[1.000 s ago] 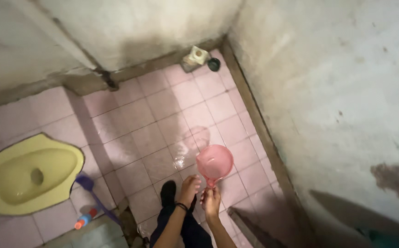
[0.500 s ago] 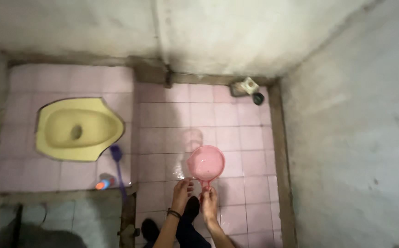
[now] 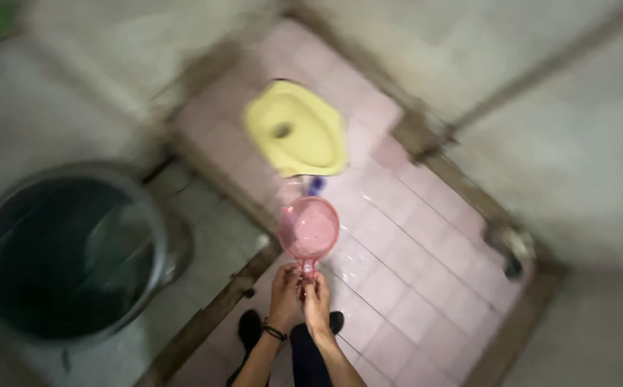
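A pink plastic dipper with a short handle is held out in front of me above the pink tiled floor. My left hand, with a dark band on the wrist, and my right hand are both closed around its handle, side by side. The dipper's bowl points away from me toward a yellow squat toilet set in the floor. The picture is blurred by motion.
A large dark round water tub stands at the left on a raised tiled ledge. A blue-handled brush lies by the toilet. Grey stained walls close in the right side, with small objects in the corner. My dark shoes are below.
The view has swung sharply left, bringing the water tub into sight and shifting the toilet to the upper middle. Both hands still grip the dipper's handle, now closer together.
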